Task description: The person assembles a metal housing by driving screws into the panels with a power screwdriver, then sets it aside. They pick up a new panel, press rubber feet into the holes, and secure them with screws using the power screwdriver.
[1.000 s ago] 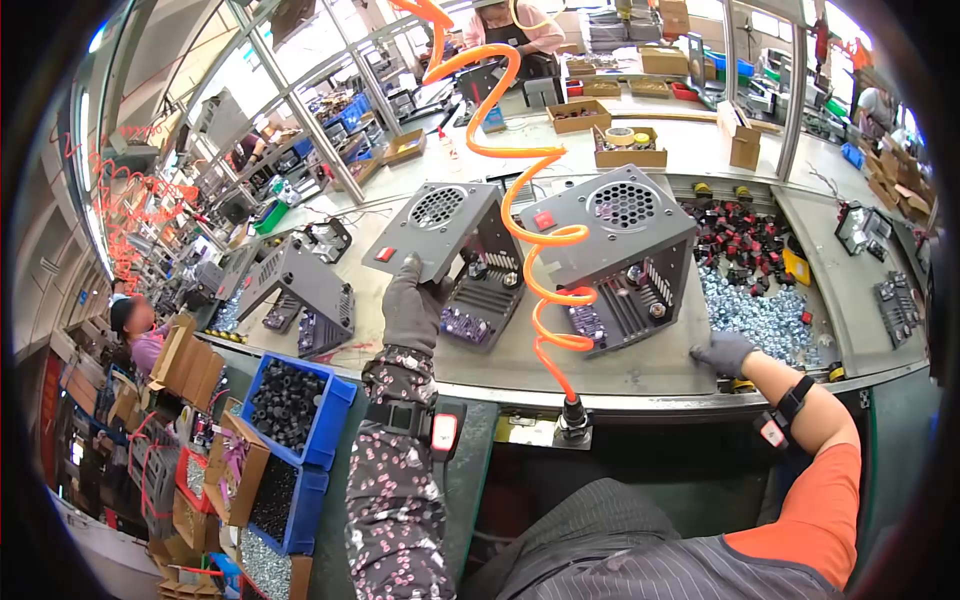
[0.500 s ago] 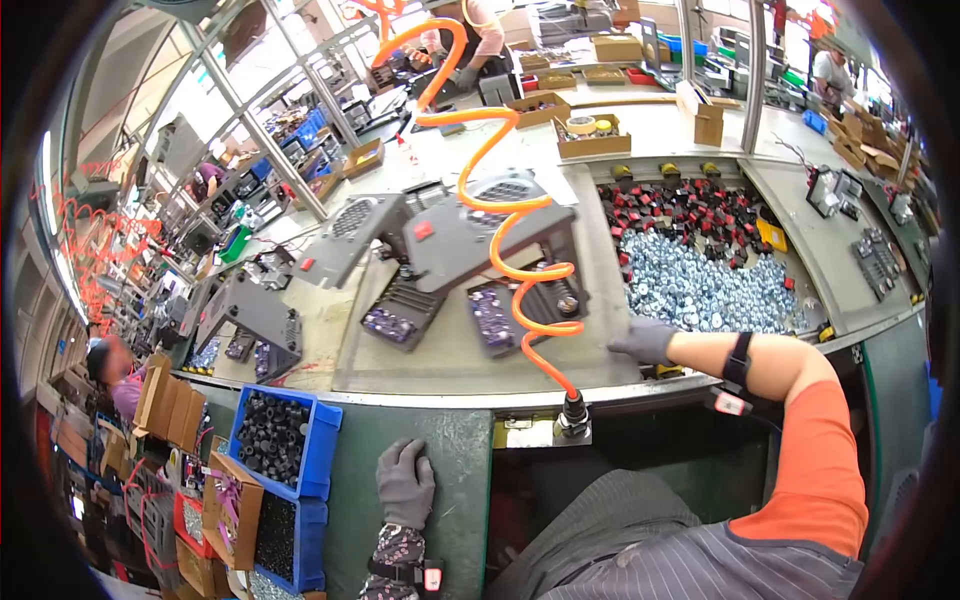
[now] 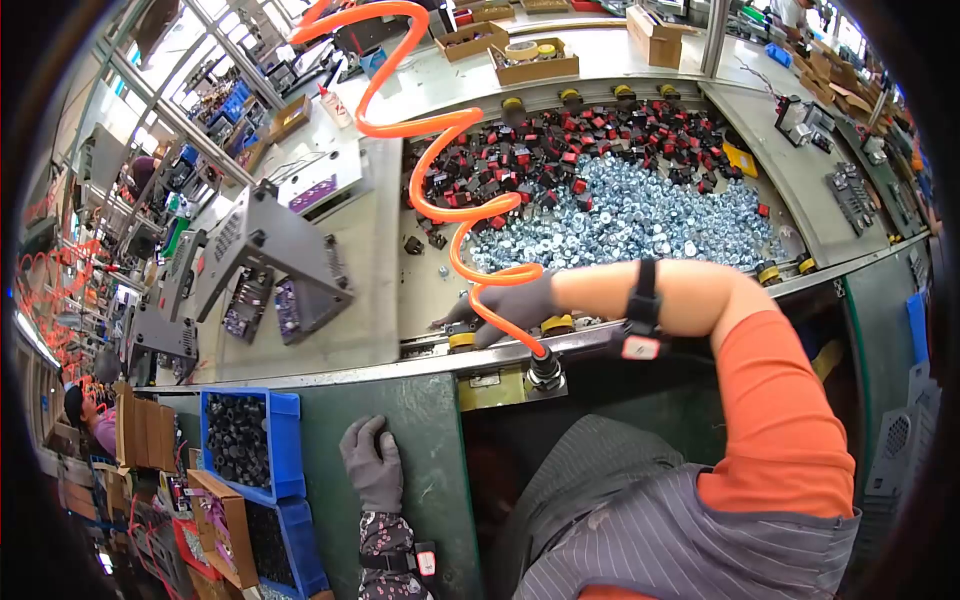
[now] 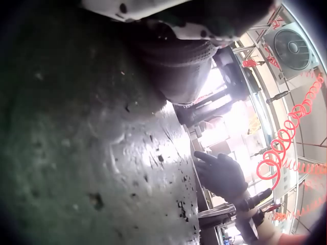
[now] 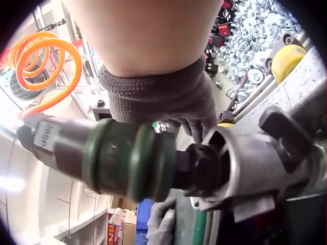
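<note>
Knit fabric is covering both hands as I am watching from a distance: my left hand (image 3: 374,468) is resting on the dark green, scuffed bench top (image 3: 425,440), its fingers loosely spread and holding nothing, while my right hand (image 3: 518,300) is reaching across the near edge of a broad, shallow metal tray (image 3: 425,300), its fingers extended beside a yellow roller (image 3: 462,341). I am seeing nothing held in its palm, but an orange coiled air hose (image 3: 408,129) is crossing in front, so I cannot tell exactly what the fingertips are touching. The tray is lying in front of the body, carrying silvery, round metal fasteners (image 3: 620,215) and small black-and-red plastic blocks (image 3: 500,150). I am judging it heavy and rigid under that load, best taken by its stiff rim; the fasteners are looking hard, smooth and slippery, likely to slide and scatter if jolted, while the blocks are seeming lighter, their flat sides offering a surer pinch. Left of the tray, a folded, matte grey sheet-metal housing (image 3: 255,238) is standing angular and stiff. Nearer the left hand, a glossy blue plastic bin (image 3: 287,440) is holding dull black, rounded pieces (image 3: 236,440).
</note>
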The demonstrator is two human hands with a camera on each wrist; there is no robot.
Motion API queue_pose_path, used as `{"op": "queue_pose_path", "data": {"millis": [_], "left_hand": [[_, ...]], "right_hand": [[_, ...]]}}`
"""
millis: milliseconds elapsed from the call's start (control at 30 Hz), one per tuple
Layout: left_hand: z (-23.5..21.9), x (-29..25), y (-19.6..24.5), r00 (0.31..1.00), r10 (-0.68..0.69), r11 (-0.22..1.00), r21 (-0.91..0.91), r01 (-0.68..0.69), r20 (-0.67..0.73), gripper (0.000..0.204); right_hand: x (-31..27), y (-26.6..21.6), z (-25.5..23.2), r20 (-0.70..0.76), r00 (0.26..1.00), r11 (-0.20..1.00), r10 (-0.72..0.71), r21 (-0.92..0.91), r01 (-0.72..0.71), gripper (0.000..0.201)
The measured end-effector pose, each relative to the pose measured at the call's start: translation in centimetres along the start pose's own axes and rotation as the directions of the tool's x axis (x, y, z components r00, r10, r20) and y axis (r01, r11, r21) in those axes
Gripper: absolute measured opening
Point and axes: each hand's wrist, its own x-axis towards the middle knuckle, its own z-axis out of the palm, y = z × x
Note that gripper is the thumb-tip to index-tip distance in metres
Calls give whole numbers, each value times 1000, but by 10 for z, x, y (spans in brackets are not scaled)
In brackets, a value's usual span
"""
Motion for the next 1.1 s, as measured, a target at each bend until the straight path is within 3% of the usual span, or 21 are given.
{"op": "queue_pose_path", "data": {"millis": [33, 67, 100, 133, 167, 233, 300, 367, 433, 533, 600, 633, 700, 733, 767, 867, 900, 933, 1033, 1067, 1100], "left_hand": [[0, 1, -1, 1000, -3, 1000, 4, 3, 5, 23], [1, 1, -1, 1000, -6, 1000, 7, 6, 4, 23], [2, 1, -1, 1000, -10, 1000, 8, 10, 2, 22], [1, 2, 0, 1000, -12, 1000, 8, 12, 6, 22], [1, 3, 2, 1000, -19, 1000, 25, 18, 3, 22], [3, 4, 4, 1000, -26, 999, 39, 26, 3, 21], [6, 3, 2, 1000, -19, 998, 56, 21, -23, 20], [6, 2, 3, 1000, -20, 998, 58, 21, -16, 20], [6, 4, 2, 1000, -6, 998, 62, 7, -17, 20], [8, 1, -2, 999, 19, 998, 61, -16, -47, 20], [6, 1, 0, 999, 15, 998, 55, -13, -37, 21], [5, 0, 0, 999, 14, 998, 55, -12, -36, 21], [5, 2, 1, 1000, 6, 999, 40, -5, -26, 20], [6, 2, 1, 1000, 11, 1000, 29, -10, -20, 20], [7, 2, -1, 1000, 12, 1000, 30, -11, -27, 20], [9, 1, -6, 999, 33, 999, 29, -32, -31, 20], [9, 1, -5, 999, 38, 998, 44, -36, -39, 20], [9, 0, -4, 998, 41, 998, 55, -39, -41, 20], [8, 1, 0, 998, 34, 998, 52, -32, -46, 19], [8, 0, 1, 998, 33, 998, 51, -30, -52, 19], [8, 0, 0, 998, 31, 998, 59, -28, -47, 19]], "right_hand": [[2, 45, -3, -86, 993, 977, -78, -204, 59, 60], [-22, 48, -21, -160, 987, 928, 19, -364, -77, 65], [-46, 42, -40, -160, 977, 790, 142, -576, -209, 71], [-65, 45, -55, -178, 939, 708, 294, -620, -339, 74], [-80, 52, -66, -205, 876, 601, 437, -658, -453, 78], [-97, 79, -73, -287, 829, 627, 479, -549, -552, 81], [-98, 91, -66, -296, 845, 621, 445, -578, -530, 78], [-86, 71, -62, -341, 795, 580, 502, -549, -602, 71], [-74, 110, -57, -387, 857, 562, 341, -646, -516, 59], [-63, 124, -61, -397, 862, 584, 316, -635, -506, 51], [-63, 130, -68, -311, 897, 711, 315, -548, -440, 44], [-66, 131, -70, -310, 897, 712, 316, -548, -440, 44], [-81, 128, -74, -359, 828, 850, 431, -147, -506, 38], [-94, 108, -79, -340, 828, 864, 445, -81, -497, 36], [-97, 132, -81, -353, 855, 878, 381, -153, -454, 36], [-119, 144, -82, -347, 838, 863, 422, -128, -488, 32], [-125, 143, -84, -318, 814, 873, 486, 207, -441, 31], [-128, 141, -88, -268, 801, 782, 534, 516, -349, 33], [-115, 155, -106, -483, 622, 657, 616, 750, -69, 34], [-106, 171, -118, -437, 553, 594, 709, 793, -135, 37], [-100, 161, -123, -487, 497, 689, 718, 597, -412, 56]]}}
